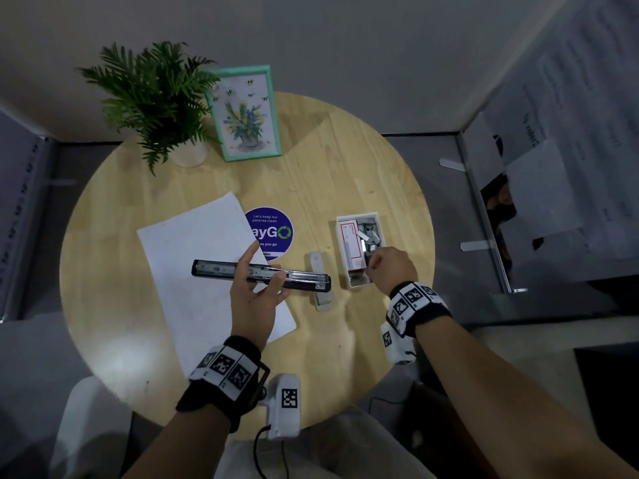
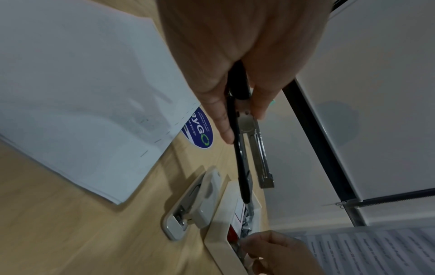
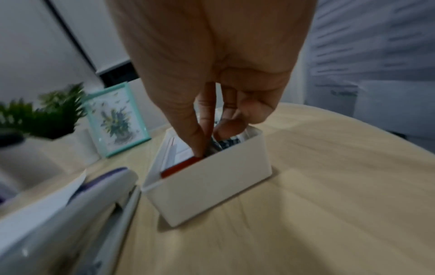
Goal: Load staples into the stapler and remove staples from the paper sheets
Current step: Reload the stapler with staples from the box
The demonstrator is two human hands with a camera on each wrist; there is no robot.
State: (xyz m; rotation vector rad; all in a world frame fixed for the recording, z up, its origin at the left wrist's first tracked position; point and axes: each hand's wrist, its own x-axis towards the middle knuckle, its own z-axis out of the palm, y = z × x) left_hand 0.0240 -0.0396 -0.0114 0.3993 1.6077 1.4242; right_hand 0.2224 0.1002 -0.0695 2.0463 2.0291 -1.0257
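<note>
My left hand (image 1: 266, 264) grips a black stapler (image 1: 214, 269), swung open flat, above the white paper sheets (image 1: 193, 236). In the left wrist view the thumb and fingers (image 2: 226, 130) clamp the stapler (image 2: 242, 167), its metal staple channel facing up. A row of staples (image 2: 164, 134) runs along the edge of the paper sheets (image 2: 82, 93). My right hand (image 1: 375, 262) reaches into a white box (image 1: 377, 216) of loose staple strips (image 1: 370, 233). In the right wrist view, thumb and fingers (image 3: 200, 147) pinch among grey strips inside the box (image 3: 212, 186).
A beige stapler-like tool (image 1: 320, 281) lies on the round wooden table (image 1: 345, 357) between paper and box. A blue round sticker (image 1: 276, 229) sits beside the paper. A potted plant (image 1: 155, 98) and a framed picture (image 1: 245, 112) stand at the far edge.
</note>
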